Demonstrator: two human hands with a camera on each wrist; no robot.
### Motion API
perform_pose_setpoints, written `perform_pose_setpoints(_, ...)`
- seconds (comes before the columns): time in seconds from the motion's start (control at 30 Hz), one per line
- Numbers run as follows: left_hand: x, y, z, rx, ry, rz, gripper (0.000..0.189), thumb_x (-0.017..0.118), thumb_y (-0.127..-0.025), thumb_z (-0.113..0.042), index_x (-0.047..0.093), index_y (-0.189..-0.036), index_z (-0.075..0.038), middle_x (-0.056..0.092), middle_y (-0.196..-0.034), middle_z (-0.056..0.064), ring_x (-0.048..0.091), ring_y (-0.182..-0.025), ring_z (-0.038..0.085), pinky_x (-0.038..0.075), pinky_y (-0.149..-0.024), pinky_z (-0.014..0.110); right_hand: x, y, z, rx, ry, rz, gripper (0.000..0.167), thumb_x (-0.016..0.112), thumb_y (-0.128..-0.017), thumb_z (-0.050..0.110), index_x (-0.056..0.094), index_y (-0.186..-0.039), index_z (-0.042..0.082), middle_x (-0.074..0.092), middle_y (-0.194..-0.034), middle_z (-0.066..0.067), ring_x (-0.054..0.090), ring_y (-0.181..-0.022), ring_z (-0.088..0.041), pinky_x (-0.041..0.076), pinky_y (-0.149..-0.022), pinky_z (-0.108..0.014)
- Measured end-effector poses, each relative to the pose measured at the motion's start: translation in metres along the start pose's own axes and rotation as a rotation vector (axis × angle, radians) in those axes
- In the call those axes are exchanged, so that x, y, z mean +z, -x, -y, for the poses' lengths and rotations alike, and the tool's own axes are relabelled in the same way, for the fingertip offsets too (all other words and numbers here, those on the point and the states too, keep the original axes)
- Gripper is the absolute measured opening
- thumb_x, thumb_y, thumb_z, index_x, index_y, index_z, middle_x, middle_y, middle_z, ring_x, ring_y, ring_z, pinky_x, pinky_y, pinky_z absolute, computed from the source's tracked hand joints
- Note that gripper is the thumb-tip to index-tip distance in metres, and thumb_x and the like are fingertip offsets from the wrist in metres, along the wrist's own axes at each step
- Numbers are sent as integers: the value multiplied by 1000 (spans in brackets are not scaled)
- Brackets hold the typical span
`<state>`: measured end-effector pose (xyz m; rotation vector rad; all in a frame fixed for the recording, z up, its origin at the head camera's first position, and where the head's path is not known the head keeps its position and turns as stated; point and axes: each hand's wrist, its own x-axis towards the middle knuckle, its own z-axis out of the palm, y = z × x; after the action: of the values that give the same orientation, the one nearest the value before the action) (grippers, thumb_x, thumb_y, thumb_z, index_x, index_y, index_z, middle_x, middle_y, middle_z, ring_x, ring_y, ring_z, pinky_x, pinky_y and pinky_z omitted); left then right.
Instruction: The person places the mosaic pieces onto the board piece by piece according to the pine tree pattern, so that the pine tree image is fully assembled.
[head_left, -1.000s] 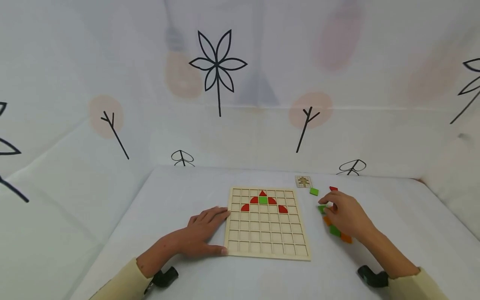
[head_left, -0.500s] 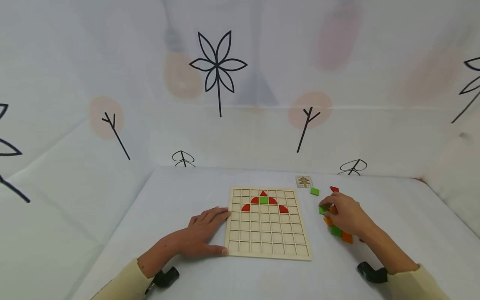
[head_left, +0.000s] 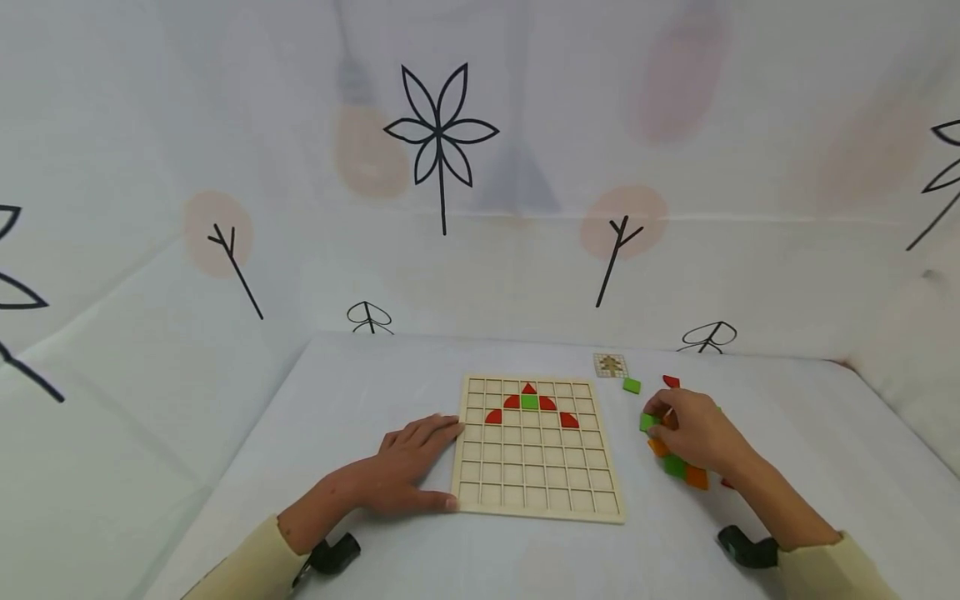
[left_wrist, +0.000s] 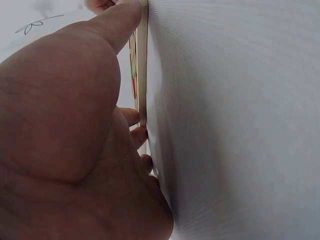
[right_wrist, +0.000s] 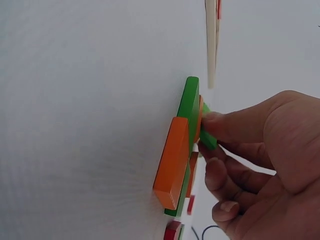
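Observation:
A pale wooden grid board (head_left: pixel 538 481) lies flat on the white table. Red quarter-round pieces (head_left: pixel 569 420), a red triangle (head_left: pixel 528 388) and one green square (head_left: pixel 529 402) sit in its upper cells. My left hand (head_left: pixel 405 475) rests along the board's left side, fingers extended and thumb at the lower corner. To the right of the board, my right hand (head_left: pixel 697 429) pinches a green square tile (right_wrist: pixel 208 139) between thumb and fingers. Under and around that hand lie loose tiles, including an orange one (head_left: pixel 697 477) and a green one (head_left: pixel 674 465); the hand hides some of them.
Beyond the board's far right corner lies a small card (head_left: pixel 611 365) printed with a tree pattern. Close to it are a loose green tile (head_left: pixel 632 386) and a red piece (head_left: pixel 671 382). White cloth (head_left: pixel 517 275) with plant drawings stands behind the table.
The right thumb and fingers have come closer together on the green tile, which has turned slightly and shows more of its face. My left hand stays on the board's edge.

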<state>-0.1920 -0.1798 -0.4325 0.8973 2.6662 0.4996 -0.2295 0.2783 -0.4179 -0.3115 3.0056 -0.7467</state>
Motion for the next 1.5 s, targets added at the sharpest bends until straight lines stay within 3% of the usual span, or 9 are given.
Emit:
perform_pose_setpoints(0.5, 1, 0, 1, -12, -3, 2, 103, 63, -93, -75, 18, -171, -25, 15, -176, -5, 11, -163, 26, 25, -117, 61, -1, 1, 13, -51, -40, -57, 8, 77, -94, 4, 73, -99, 8, 62, -83, 0, 53, -75, -19, 44, -59, -26)
perform_pose_setpoints(0.77, 2, 0, 1, -3, -9, -4, 103, 63, -94, -75, 18, -171, -25, 14, -176, -5, 11, -163, 25, 26, -117, 60, -3, -6, 33, -175, -76, -91, 14, 76, -93, -4, 73, -98, 9, 67, -91, 2, 56, -81, -17, 49, -68, -26)
perform_pose_setpoints(1.03, 2, 0, 0, -5, -19, -5, 102, 63, -94, -74, 18, -171, -25, 14, -176, -5, 10, -163, 25, 26, -117, 59, 2, -13, 54, -156, -100, -52, 12, 75, -95, 0, 72, -100, 11, 66, -93, 2, 58, -85, -19, 50, -72, -28)
perform_pose_setpoints(1.5, 1, 0, 0, -14, -19, -4, 103, 63, -94, -75, 18, -171, -25, 14, -176, -6, 11, -163, 25, 26, -117, 60, 17, -28, 82, -219, -128, -52, 14, 74, -95, -2, 73, -99, 11, 67, -96, 2, 59, -87, -18, 52, -74, -31)
